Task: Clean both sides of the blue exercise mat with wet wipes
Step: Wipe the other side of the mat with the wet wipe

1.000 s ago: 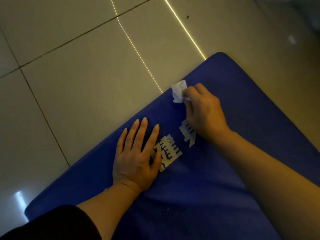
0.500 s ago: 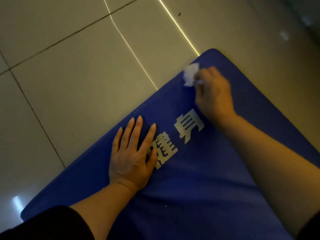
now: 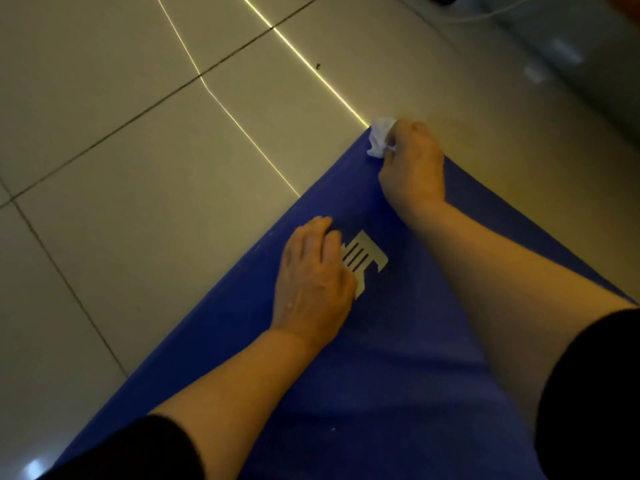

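The blue exercise mat (image 3: 398, 358) lies flat on the tiled floor, running from the lower part of the view to a far corner near the top middle. White printed characters (image 3: 363, 258) show on it. My right hand (image 3: 414, 164) grips a crumpled white wet wipe (image 3: 379, 136) and holds it against the mat's far corner. My left hand (image 3: 313, 282) presses palm-down on the mat near its left edge, partly covering the print, fingers close together.
Pale glossy floor tiles (image 3: 138, 150) with dark grout lines and bright light streaks spread to the left and beyond the mat. A grey object with a white cable (image 3: 519, 12) sits at the top right. A small dark speck (image 3: 318, 66) lies on the floor.
My right hand has slid the wipe along the mat's left edge up to the far corner. My left hand has shifted forward over the print, fingers drawn together.
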The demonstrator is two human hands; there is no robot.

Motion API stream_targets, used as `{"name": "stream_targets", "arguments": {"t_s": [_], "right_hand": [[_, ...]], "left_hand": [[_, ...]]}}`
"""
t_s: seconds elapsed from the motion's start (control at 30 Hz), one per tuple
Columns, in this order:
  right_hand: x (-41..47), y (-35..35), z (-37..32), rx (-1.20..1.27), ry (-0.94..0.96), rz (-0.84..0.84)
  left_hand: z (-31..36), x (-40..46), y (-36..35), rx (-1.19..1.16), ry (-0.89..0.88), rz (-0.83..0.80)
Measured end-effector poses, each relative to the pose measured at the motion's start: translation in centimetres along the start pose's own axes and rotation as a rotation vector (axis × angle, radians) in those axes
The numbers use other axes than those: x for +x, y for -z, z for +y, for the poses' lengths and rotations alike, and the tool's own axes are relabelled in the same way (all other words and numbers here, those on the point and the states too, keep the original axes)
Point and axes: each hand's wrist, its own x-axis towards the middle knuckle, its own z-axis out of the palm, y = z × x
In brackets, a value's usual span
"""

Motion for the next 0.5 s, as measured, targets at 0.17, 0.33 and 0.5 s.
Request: {"name": "stream_targets", "arguments": {"t_s": [0.17,0.33,0.5], "right_hand": [[-3.3,-0.6,0.9,0.017,0.205,-0.037],[-1.8,0.4,2.5,-0.016,0.306,-0.077],[4.8,-0.4,1.0,0.033,0.187,-0.015]], "left_hand": [[0.6,1.6,-2.1,0.06,-0.041,-0.021],[0.6,1.8,-2.2,0.107,-0.059,-0.007],[0.5,1.7,-2.4,0.128,-0.061,-0.002]]}}
